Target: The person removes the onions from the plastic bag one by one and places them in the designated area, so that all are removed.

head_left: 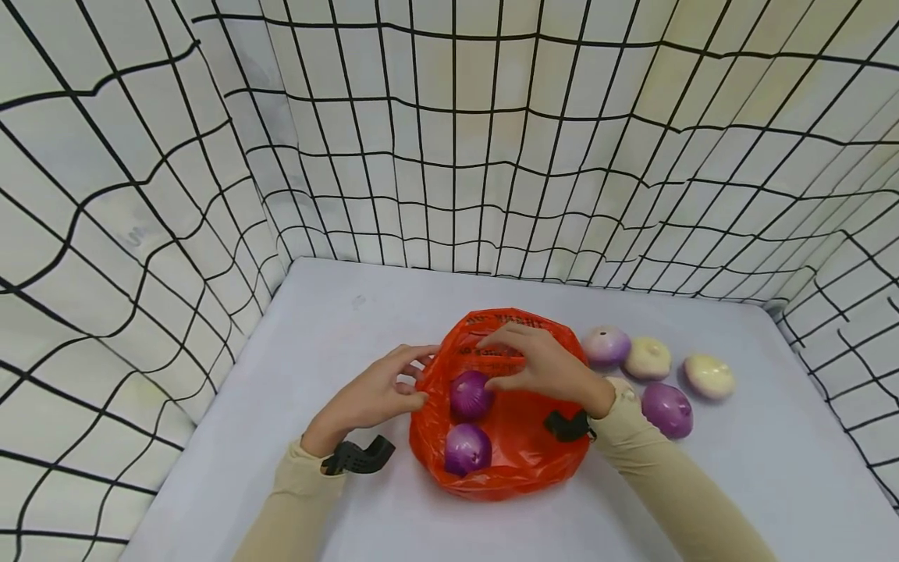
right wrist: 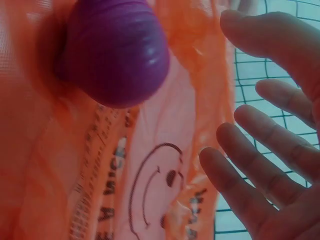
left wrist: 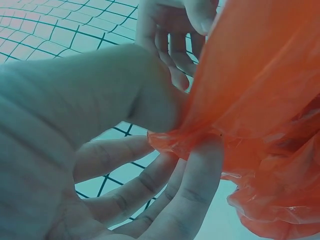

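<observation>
A red plastic bag with dark print stands with its mouth spread wide. Inside it, towards the left, are two purple onions, a rear onion and a front onion. At the bag's left rim is my left hand; in the left wrist view its thumb and fingers pinch the orange-looking plastic. My right hand hovers over the bag's mouth, fingers spread and loosely bent, holding nothing. An onion shows beside that hand in the right wrist view, apart from its fingertips.
Right of the bag lie a purple-and-white onion, a purple onion and two pale yellow, rounded vegetables, one nearer and one farther right. Black netting over white walls borders the white table.
</observation>
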A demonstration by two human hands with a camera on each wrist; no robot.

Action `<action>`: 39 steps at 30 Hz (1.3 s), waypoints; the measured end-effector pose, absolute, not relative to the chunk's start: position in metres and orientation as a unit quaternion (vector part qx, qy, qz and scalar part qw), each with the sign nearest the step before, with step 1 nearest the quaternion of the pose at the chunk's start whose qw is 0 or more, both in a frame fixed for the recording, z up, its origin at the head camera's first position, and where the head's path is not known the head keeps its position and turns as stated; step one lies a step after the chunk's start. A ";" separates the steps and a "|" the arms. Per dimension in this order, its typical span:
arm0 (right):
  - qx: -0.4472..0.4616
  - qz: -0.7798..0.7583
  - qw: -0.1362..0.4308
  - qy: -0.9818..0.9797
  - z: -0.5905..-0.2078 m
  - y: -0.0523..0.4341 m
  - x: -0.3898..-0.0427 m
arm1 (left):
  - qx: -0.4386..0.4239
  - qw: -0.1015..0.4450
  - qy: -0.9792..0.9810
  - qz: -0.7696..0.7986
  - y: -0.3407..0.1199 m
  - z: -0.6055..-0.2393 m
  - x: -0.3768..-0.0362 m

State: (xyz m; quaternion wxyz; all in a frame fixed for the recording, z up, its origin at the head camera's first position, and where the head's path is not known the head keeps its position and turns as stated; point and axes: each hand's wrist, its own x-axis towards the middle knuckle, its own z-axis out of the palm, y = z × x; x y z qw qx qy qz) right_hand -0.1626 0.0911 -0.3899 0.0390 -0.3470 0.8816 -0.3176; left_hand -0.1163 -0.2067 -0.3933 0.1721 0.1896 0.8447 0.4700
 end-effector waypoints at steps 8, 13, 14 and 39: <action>-0.353 -0.318 0.073 0.877 -0.400 0.084 -0.163 | 0.189 0.167 0.846 0.470 -0.203 -0.393 -0.115; -0.358 -0.305 0.087 0.878 -0.409 0.080 -0.164 | 0.196 0.156 0.847 0.468 -0.201 -0.394 -0.115; -0.360 -0.303 0.087 0.878 -0.410 0.080 -0.164 | 0.196 0.156 0.848 0.468 -0.201 -0.394 -0.115; -0.374 -0.298 0.141 0.867 -0.422 0.074 -0.159 | 0.190 0.169 0.850 0.462 -0.202 -0.396 -0.115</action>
